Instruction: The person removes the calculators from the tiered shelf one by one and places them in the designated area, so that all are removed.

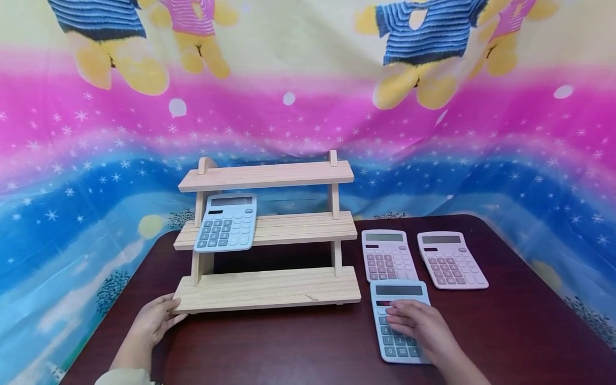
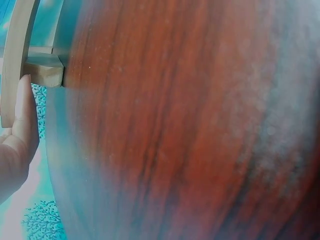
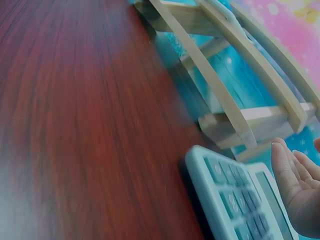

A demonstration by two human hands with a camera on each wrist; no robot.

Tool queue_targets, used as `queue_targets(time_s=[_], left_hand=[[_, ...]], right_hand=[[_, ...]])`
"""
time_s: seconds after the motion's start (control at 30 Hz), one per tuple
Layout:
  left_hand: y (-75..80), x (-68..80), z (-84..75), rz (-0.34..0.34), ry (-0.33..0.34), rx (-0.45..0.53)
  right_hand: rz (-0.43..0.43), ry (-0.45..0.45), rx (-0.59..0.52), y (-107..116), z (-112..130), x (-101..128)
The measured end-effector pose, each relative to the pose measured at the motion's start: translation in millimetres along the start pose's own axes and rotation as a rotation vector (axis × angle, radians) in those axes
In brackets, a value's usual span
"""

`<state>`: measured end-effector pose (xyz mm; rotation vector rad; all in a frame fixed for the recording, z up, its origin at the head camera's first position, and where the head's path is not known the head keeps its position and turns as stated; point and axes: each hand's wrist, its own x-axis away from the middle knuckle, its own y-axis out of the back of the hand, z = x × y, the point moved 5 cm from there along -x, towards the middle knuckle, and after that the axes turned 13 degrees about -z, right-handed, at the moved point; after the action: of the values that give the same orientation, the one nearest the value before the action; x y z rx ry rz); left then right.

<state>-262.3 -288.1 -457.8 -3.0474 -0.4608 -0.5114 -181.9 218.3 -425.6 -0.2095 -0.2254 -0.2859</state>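
A three-tier wooden display stand [image 1: 274, 289] stands on the dark table. My left hand [image 1: 156, 318] grips the left end of its lowest shelf; in the left wrist view the thumb [image 2: 27, 110] lies along the board's edge. On the left of the middle shelf a light-blue calculator [image 1: 226, 222] leans upright, keys facing me. Another light-blue calculator [image 1: 392, 342] lies flat at the stand's front right. Above it hovers my right hand [image 1: 423, 326], its fingers loosely bent and holding nothing. The right wrist view shows a gap between that hand and the calculator [image 3: 225, 195].
Two pink calculators lie right of the stand: one [image 1: 387, 254] just behind the flat blue one, the other [image 1: 452, 259] farther right. Dark reddish wood forms the tabletop [image 1: 269, 347]. A patterned cloth [image 1: 289, 123] hangs behind and at both sides.
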Motion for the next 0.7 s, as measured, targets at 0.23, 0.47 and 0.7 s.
queue_targets(time_s=[0.23,0.47,0.7], left_hand=[[0.3,-2.7,1.3,-0.001,0.021,0.001],[0.3,-3.9,1.5,0.015,0.081,0.060],[-1.4,-4.6,-0.7,0.034,0.079,0.057]], right_hand=[[0.055,0.010,-0.007,-26,0,-1],[0.078,0.022,0.021,-49,1,-4],[0.135,0.048,0.056,-77,5,-6]])
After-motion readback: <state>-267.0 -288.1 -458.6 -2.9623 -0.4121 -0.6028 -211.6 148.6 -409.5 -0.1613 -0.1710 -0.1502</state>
